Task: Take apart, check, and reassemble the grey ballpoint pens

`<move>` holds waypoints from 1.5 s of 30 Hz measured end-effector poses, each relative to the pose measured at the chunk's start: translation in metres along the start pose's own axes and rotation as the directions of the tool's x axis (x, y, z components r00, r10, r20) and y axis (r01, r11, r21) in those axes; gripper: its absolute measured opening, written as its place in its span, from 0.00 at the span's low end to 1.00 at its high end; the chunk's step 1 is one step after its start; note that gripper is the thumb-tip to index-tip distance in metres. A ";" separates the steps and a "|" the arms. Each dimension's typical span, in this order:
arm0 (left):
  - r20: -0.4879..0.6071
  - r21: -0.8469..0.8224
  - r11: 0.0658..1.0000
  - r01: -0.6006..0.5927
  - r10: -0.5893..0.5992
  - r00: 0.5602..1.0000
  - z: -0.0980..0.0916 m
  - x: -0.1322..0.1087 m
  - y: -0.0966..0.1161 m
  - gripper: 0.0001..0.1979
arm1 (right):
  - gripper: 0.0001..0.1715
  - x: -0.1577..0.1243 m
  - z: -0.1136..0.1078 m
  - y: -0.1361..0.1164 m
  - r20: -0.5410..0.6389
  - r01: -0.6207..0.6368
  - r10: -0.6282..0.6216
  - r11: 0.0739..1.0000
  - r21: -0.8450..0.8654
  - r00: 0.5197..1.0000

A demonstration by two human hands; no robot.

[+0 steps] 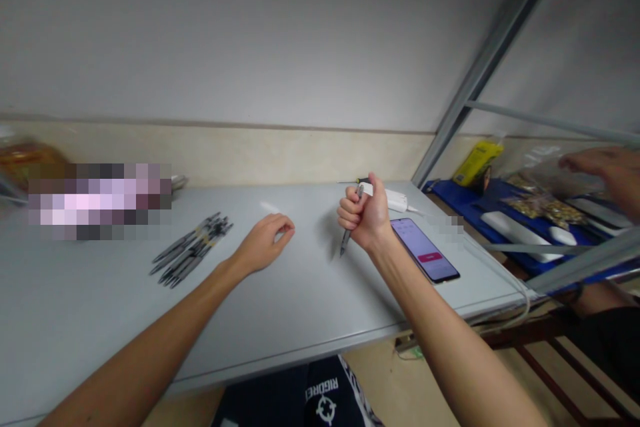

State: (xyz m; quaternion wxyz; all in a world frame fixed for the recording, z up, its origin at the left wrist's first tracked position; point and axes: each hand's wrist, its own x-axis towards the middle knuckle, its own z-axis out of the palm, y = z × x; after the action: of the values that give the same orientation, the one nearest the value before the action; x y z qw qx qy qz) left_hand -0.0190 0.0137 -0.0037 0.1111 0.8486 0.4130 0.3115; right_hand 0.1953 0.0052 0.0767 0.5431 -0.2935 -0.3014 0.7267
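Note:
My right hand is raised a little over the table, fingers wrapped around a grey pen whose tip points down. My left hand rests at the table's middle, thumb and fingertips curled together in a loop with nothing visible between them. To its left lies a bunch of several similar grey pens, side by side at a slant. Just right of my right wrist is a phone with its screen lit.
A white power strip and a thin screwdriver lie behind my right hand. At left is a blurred-out object. Beyond the metal frame, another person's hand hovers over a blue surface holding bags and a yellow packet.

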 end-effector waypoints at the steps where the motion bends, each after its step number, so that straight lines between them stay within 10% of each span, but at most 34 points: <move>1: 0.000 0.003 1.000 -0.004 0.004 1.000 0.000 0.000 0.000 0.10 | 0.25 0.000 0.001 -0.001 0.002 -0.005 0.005 1.000 -0.009 1.000; 45: 0.065 0.054 0.997 -0.050 0.046 0.997 -0.001 0.001 0.000 0.10 | 0.21 -0.009 0.021 -0.001 -0.021 0.125 -0.126 0.991 -0.049 0.992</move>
State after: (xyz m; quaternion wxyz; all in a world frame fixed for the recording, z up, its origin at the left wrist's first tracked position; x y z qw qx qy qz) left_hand -0.0191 0.0139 -0.0024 0.0931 0.8705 0.3971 0.2755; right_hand 0.1828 -0.0060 0.0919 0.5841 -0.2955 -0.3300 0.6802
